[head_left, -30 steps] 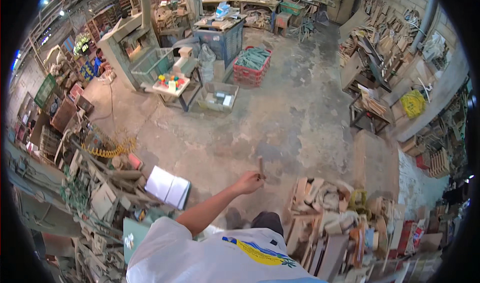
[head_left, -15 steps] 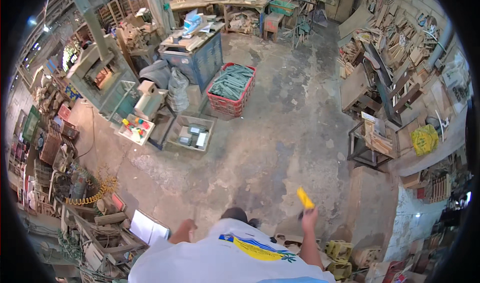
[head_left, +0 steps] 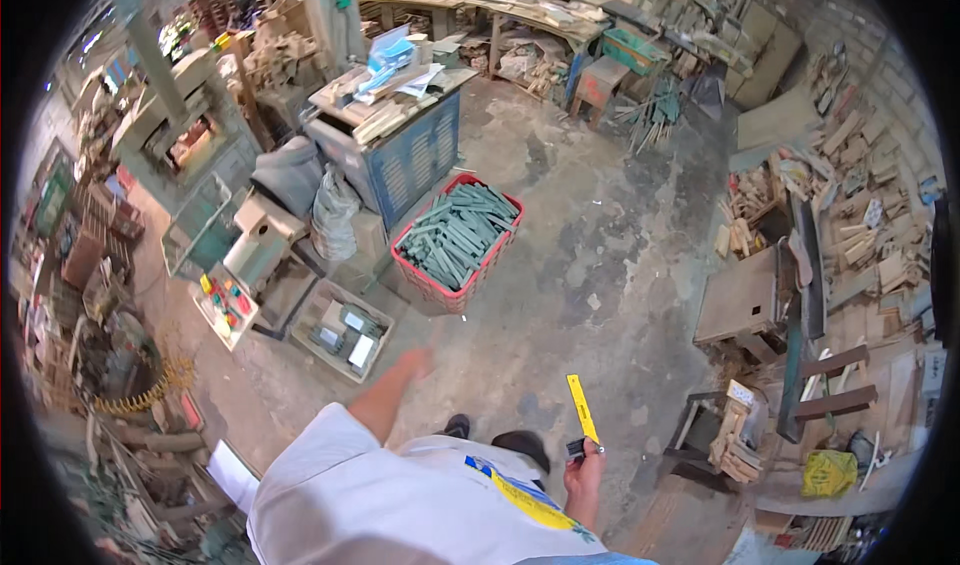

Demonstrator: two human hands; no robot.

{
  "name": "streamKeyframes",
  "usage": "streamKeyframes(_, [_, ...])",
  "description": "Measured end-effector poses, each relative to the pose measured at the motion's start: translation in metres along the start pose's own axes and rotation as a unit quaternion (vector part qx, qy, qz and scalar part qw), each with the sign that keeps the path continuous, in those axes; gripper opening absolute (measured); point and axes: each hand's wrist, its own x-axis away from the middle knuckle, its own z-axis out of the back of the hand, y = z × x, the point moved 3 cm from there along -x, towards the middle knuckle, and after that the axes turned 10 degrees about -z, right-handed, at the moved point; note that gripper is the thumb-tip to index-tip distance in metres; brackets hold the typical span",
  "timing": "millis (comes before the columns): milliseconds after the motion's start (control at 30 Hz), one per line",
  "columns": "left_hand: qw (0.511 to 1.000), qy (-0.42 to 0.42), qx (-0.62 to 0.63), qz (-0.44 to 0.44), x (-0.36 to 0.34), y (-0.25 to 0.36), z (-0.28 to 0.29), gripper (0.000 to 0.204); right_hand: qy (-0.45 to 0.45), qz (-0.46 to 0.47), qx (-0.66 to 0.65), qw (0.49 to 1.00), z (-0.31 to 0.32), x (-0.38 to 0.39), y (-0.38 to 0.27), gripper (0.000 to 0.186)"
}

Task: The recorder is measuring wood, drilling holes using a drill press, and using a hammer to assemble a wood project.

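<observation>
since a half second ago, the view is swung so that the red basket, heaped with grey-green sticks, is brought closer to the middle. the left hand, seen earlier beside the white open book, is now held out forward over the floor, near the pale tray; it is blurred, so whether its fingers are spread or closed cannot be told. by the right hand the yellow-bladed tool is gripped at its dark end, fingers closed around it, blade pointed away from the body above bare floor, right of the shoes. as judged, the tool is being carried rather than used: neither basket nor sticks are touched by it.
</observation>
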Motion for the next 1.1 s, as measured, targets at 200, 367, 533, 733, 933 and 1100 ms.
streamKeyframes(200, [0.964, 0.089, 0.159, -0.196, -0.186, 0.207, 0.217, 0.039, -0.038, 0.030, 0.048, 0.998, -0.133, -0.098, -0.097, 0.024])
streamKeyframes(367, [0.980, 0.067, 0.156, -0.100, -0.314, 0.186, 0.218, 0.040, -0.090, 0.015, 0.081, 0.992, -0.265, -0.228, -0.223, 0.028])
streamKeyframes(533, [0.978, 0.080, 0.158, 0.112, -0.331, 0.081, 0.179, 0.042, -0.149, 0.099, 0.286, 0.941, -0.445, -0.291, -0.364, 0.028])
streamKeyframes(733, [0.863, 0.243, 0.325, 0.300, -0.381, 0.051, 0.274, 0.032, -0.217, 0.111, 0.340, 0.908, -0.616, -0.366, -0.463, 0.031])
streamKeyframes(933, [0.913, 0.194, 0.228, 0.278, -0.593, 0.029, 0.351, 0.027, -0.212, 0.000, 0.178, 0.961, -0.736, -0.517, -0.461, 0.033])
streamKeyframes(1100, [0.831, 0.251, 0.496, 0.033, -0.798, 0.102, 0.535, 0.015, -0.235, -0.047, 0.152, 0.959, -0.857, -0.533, -0.508, 0.035])
